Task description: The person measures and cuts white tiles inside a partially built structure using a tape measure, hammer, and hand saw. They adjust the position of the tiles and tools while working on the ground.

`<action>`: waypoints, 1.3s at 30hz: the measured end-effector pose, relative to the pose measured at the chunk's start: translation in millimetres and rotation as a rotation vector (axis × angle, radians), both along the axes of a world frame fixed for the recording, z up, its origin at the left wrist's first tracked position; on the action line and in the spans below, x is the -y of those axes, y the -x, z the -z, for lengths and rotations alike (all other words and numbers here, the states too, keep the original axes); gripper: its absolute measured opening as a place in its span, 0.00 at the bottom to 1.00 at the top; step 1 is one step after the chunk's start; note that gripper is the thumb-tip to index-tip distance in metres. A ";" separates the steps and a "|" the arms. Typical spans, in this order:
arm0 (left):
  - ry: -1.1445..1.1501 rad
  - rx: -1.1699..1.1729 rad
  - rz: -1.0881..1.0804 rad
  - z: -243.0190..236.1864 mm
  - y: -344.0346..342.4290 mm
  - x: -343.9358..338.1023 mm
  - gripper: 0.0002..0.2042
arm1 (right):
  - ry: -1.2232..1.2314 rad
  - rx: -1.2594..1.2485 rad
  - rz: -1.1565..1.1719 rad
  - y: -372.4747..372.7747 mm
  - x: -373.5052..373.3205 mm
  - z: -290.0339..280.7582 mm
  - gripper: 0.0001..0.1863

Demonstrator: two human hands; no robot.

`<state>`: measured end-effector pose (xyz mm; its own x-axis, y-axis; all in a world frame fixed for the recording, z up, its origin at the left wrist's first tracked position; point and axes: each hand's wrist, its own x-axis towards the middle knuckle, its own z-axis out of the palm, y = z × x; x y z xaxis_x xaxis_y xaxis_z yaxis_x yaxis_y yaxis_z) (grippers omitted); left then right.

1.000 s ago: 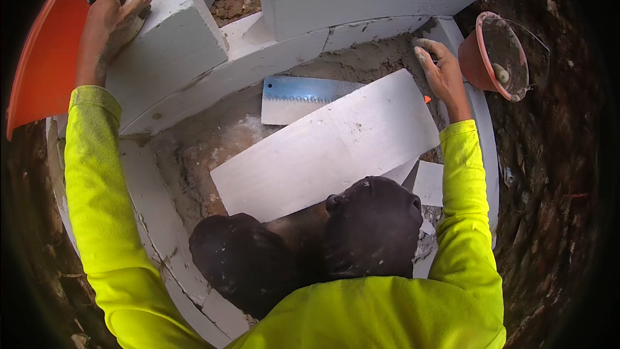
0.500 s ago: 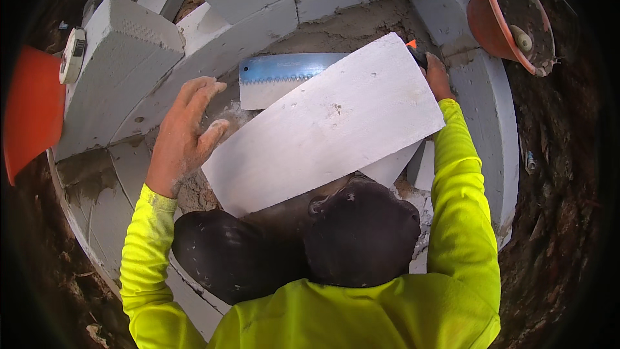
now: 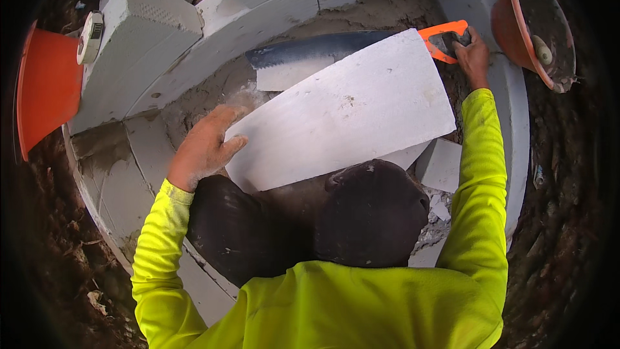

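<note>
A long white block (image 3: pixel 342 110) lies slantwise above my knees. My left hand (image 3: pixel 203 145) is at its left end, thumb over the block's edge and fingers apart from the thumb near the far corner. My right hand (image 3: pixel 475 58) is closed around the orange-and-black handle of a handsaw (image 3: pixel 323 46) beyond the block's right end. The saw's dark toothed blade stretches left behind the block, which hides part of it. Under the blade shows a smaller pale block piece (image 3: pixel 287 74).
A curved wall of white blocks (image 3: pixel 252 26) rings the space, with mortar along its foot. A tape measure (image 3: pixel 90 37) rests against a block at left, beside an orange bucket (image 3: pixel 48 87). Another bucket (image 3: pixel 516 26) with grey mortar stands at far right. Small offcuts (image 3: pixel 442 165) lie by my right knee.
My right hand has lifted the saw's handle into view and tilted the blade, so it looks darker. My left hand has come down to the block's left end. The whole view has shifted slightly.
</note>
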<state>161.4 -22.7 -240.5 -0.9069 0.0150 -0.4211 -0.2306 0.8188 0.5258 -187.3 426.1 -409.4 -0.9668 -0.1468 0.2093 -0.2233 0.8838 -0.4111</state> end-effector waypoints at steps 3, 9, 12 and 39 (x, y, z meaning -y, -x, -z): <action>-0.049 0.070 -0.003 -14.2 -13.0 -8.8 0.23 | 0.086 0.062 -0.060 -4.1 12.0 -28.2 0.22; -0.091 0.255 -0.025 -66.0 -57.3 -21.0 0.22 | 0.103 -0.479 -0.491 35.5 55.6 -123.5 0.18; -0.149 0.207 -0.033 -91.0 -68.2 -31.1 0.21 | -0.042 -0.487 -0.578 0.7 86.8 -206.9 0.16; -0.129 0.275 -0.584 57.2 -50.2 -67.3 0.29 | 0.247 0.635 0.045 -440.0 88.6 -383.3 0.11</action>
